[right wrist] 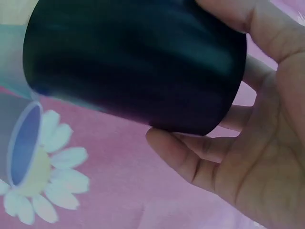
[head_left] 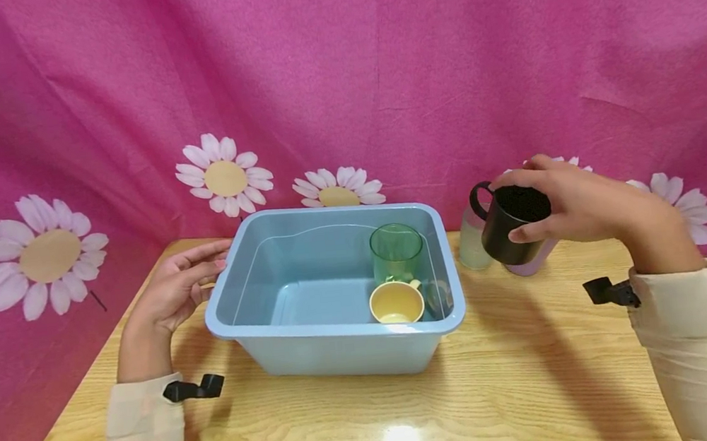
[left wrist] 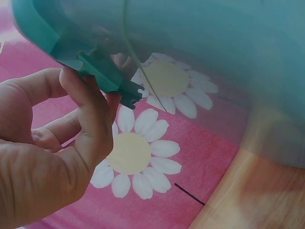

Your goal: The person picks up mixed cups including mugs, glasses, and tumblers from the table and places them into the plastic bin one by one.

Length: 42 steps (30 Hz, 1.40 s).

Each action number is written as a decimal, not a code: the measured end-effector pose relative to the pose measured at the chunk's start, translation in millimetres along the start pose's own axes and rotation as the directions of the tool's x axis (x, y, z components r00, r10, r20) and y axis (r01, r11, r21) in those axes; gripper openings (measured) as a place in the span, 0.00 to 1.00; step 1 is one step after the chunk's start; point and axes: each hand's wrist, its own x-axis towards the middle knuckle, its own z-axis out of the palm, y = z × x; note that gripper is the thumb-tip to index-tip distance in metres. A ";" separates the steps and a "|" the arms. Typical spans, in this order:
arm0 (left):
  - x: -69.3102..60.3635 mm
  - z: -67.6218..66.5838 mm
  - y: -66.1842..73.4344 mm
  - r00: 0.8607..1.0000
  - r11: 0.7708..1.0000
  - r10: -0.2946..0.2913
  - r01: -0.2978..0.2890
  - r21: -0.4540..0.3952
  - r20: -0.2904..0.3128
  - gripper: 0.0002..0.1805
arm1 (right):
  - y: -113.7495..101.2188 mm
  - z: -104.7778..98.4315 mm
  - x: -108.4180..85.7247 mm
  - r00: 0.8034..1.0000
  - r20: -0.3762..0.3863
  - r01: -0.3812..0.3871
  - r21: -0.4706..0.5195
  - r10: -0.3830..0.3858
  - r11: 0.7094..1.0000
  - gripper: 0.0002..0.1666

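Note:
My right hand (head_left: 572, 203) grips a black mug (head_left: 503, 236) by its rim and side, thumb in front and fingers behind. The mug is tilted above the table, with its handle pointing left. In the right wrist view the dark mug body (right wrist: 133, 67) fills the upper part. My left hand (head_left: 174, 284) holds the left rim of a light blue plastic tub (head_left: 338, 329). In the left wrist view its fingers (left wrist: 93, 114) bend up against the underside of the rim. Inside the tub, a green transparent cup (head_left: 397, 248) and a yellow cup (head_left: 396, 305) stand at the right end.
Behind the black mug stand a clear frosted cup (head_left: 474, 244) and a purple cup (head_left: 538, 261), partly hidden by the mug. Everything stands on a wooden table (head_left: 322, 422). A pink cloth (head_left: 339, 73) with white daisies hangs behind and at the sides.

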 end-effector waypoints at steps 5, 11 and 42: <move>0.5 1.5 0.2 1.000 1.000 -0.010 0.010 -0.004 -0.005 0.16 | -4.6 -23.4 0.9 0.999 0.002 -0.039 -0.028 0.039 0.999 0.40; -0.7 1.5 0.8 1.000 1.000 -0.012 0.012 -0.002 -0.005 0.17 | -10.9 -43.9 7.0 0.998 -0.022 -0.057 -0.061 0.056 0.996 0.40; -2.0 -0.3 0.4 1.000 1.000 -0.003 0.003 -0.016 0.007 0.18 | -93.8 -31.4 73.3 0.977 -0.034 0.211 -0.031 -0.212 0.977 0.39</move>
